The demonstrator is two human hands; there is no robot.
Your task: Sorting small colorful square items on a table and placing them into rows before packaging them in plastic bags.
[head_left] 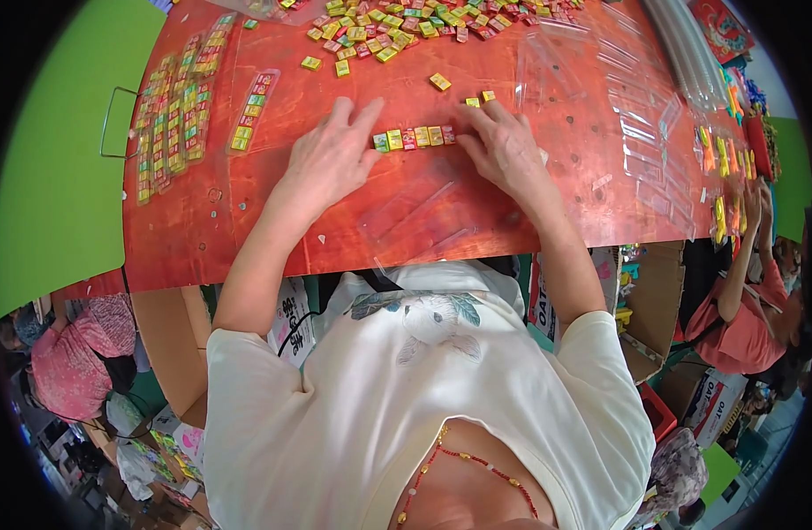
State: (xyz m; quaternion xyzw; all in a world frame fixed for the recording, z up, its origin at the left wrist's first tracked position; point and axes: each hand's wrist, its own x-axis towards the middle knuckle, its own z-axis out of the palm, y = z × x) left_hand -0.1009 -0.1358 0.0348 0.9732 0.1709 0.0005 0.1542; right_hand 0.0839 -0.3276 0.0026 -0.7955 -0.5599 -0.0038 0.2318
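Note:
A short row of small yellow, red and green boxes [415,138] lies on the red table between my hands. My left hand [331,155] is open, fingers spread, with its thumb by the row's left end. At the right end is my right hand [503,146], also open, its thumb close to the last box and its fingers curved over the table. Two loose yellow boxes [473,102] sit by its fingertips, and another yellow box [439,81] lies farther off. Nearer to me rests a clear plastic tray [415,212].
A big heap of small boxes [406,26] covers the far middle of the red table [273,194]. Filled clear strips [181,115] lie at the left, one filled strip [254,110] apart. Clear trays [644,132] and stacked plastic [684,53] occupy the right. A person [741,300] works beyond.

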